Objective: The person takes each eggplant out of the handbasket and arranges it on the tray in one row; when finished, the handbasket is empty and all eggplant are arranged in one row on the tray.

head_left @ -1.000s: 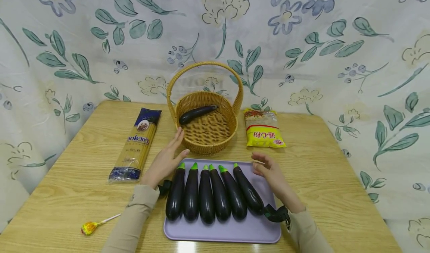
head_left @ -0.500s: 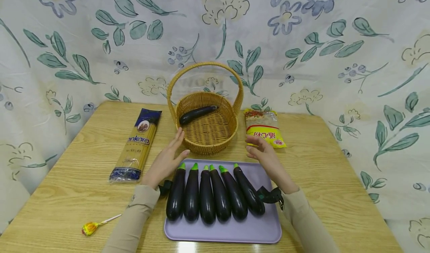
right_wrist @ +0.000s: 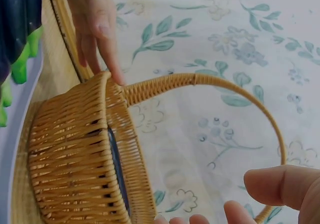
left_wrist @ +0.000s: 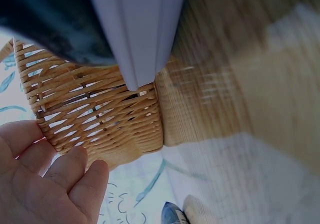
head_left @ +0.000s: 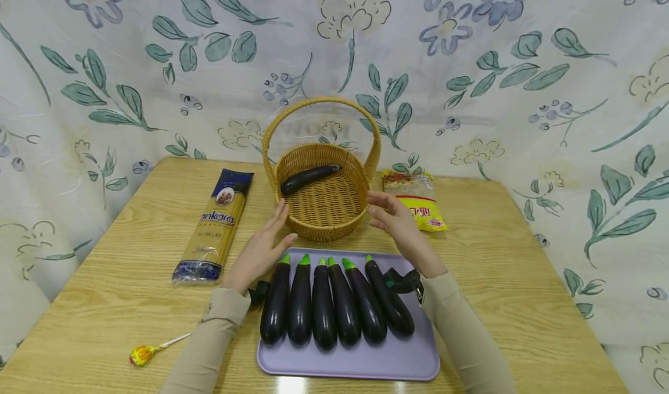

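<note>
A wicker basket [head_left: 324, 230] with a tall arched handle stands at the back of the table, one dark eggplant [head_left: 309, 180] lying inside. My left hand [head_left: 257, 255] has its fingers extended against the basket's left side; the left wrist view shows the fingertips at the wicker wall [left_wrist: 100, 119]. At the basket's right rim is my right hand [head_left: 399, 226], fingers loosely bent and holding nothing; whether they touch the rim I cannot tell. Between my forearms, several eggplants [head_left: 325, 307] with green stems lie side by side on a lilac tray [head_left: 345, 368].
A long pack of spaghetti [head_left: 214, 225] lies left of the basket. Right of it sits a yellow-and-red food packet [head_left: 415, 205], partly behind my right hand. A wrapped lollipop [head_left: 143, 354] is at the front left. A floral cloth [head_left: 334, 45] hangs behind the table.
My right hand has moved left and away from me, from above the tray's right back corner to the basket's right rim. My left hand stays at the basket's left side.
</note>
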`<action>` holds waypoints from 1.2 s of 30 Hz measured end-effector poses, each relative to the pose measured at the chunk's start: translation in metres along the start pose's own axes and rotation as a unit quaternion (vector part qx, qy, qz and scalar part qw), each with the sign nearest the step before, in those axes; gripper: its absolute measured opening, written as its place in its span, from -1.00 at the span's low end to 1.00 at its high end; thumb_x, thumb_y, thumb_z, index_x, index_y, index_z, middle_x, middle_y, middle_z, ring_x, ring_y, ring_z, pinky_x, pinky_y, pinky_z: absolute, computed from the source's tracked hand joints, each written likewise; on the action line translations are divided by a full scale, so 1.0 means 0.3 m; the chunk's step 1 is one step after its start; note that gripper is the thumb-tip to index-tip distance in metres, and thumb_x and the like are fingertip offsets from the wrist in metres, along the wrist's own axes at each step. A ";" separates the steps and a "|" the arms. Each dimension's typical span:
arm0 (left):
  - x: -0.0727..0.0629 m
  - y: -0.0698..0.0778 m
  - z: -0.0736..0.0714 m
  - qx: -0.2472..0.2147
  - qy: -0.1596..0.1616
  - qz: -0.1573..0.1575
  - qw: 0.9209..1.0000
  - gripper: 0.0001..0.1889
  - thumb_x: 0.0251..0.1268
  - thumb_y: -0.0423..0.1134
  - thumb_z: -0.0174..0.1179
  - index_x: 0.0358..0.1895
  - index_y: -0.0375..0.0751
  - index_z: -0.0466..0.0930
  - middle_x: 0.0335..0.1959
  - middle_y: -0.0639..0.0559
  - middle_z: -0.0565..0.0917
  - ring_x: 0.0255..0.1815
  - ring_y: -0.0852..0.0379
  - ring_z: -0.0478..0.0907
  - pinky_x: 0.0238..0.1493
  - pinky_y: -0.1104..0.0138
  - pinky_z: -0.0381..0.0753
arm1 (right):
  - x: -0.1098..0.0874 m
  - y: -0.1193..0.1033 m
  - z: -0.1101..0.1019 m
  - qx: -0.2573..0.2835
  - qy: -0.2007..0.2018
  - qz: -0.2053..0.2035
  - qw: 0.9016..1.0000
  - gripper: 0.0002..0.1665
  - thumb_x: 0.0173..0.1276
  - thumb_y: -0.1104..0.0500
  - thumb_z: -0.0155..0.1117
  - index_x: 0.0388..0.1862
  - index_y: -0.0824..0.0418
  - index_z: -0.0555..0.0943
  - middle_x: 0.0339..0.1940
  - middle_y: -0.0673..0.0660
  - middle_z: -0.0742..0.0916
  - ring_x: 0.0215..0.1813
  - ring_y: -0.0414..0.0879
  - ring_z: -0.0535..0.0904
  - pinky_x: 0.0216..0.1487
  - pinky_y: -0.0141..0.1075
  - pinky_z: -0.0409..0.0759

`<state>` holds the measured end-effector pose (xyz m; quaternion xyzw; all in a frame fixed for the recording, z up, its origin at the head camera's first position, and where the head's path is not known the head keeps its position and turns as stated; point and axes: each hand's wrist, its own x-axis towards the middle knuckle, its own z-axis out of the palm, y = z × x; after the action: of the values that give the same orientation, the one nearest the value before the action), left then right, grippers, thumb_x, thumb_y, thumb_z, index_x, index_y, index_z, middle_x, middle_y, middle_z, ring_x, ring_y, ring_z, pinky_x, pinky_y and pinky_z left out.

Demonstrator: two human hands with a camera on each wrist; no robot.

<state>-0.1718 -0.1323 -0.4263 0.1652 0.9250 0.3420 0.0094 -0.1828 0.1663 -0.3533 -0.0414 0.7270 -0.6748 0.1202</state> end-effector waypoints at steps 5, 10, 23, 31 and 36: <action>0.002 -0.001 0.002 0.000 0.002 0.000 1.000 -0.23 0.49 0.11 -0.07 0.57 0.11 -0.29 0.63 0.05 -0.23 0.55 -0.23 0.04 0.41 -0.23 0.19 | 0.027 -0.007 0.013 0.004 -0.004 -0.003 1.000 -0.46 0.52 0.19 0.02 0.44 0.20 0.27 0.39 0.24 0.39 0.44 0.16 0.30 0.42 0.08 0.35; 0.002 -0.002 0.002 -0.001 0.003 0.001 1.000 -0.24 0.50 0.05 -0.04 0.57 0.10 -0.27 0.63 0.04 -0.23 0.55 -0.23 0.04 0.41 -0.22 0.18 | 0.054 -0.020 0.025 0.013 -0.009 -0.001 1.000 -0.47 0.53 0.22 -0.02 0.44 0.22 0.26 0.39 0.23 0.38 0.42 0.13 0.30 0.42 0.11 0.32; 0.003 -0.014 0.005 -0.003 0.002 0.006 1.000 -0.24 0.50 0.05 -0.04 0.57 0.12 -0.28 0.63 0.08 -0.25 0.55 -0.22 0.02 0.42 -0.22 0.18 | 0.145 -0.054 0.057 0.012 -0.006 0.021 1.000 -0.45 0.54 0.24 -0.04 0.47 0.22 0.22 0.42 0.28 0.34 0.45 0.18 0.27 0.42 0.05 0.36; 0.006 -0.015 0.008 -0.007 0.008 0.009 1.000 -0.25 0.50 0.06 -0.05 0.57 0.13 -0.27 0.63 0.07 -0.23 0.55 -0.21 0.04 0.42 -0.21 0.18 | 0.203 -0.051 0.083 0.013 0.008 0.029 0.999 -0.46 0.53 0.23 0.00 0.44 0.22 0.26 0.41 0.27 0.37 0.42 0.16 0.33 0.41 0.02 0.39; 0.003 -0.017 0.006 -0.006 0.007 0.009 1.000 -0.25 0.50 0.07 -0.06 0.57 0.12 -0.26 0.63 0.07 -0.24 0.56 -0.21 0.02 0.42 -0.22 0.17 | 0.222 -0.034 0.086 0.017 0.005 0.041 0.999 -0.45 0.54 0.23 -0.02 0.46 0.23 0.24 0.43 0.28 0.34 0.46 0.17 0.28 0.43 0.01 0.37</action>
<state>-0.1740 -0.1345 -0.4309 0.1707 0.9217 0.3483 0.0007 -0.2425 0.1254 -0.3526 -0.0062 0.7173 -0.6816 0.1446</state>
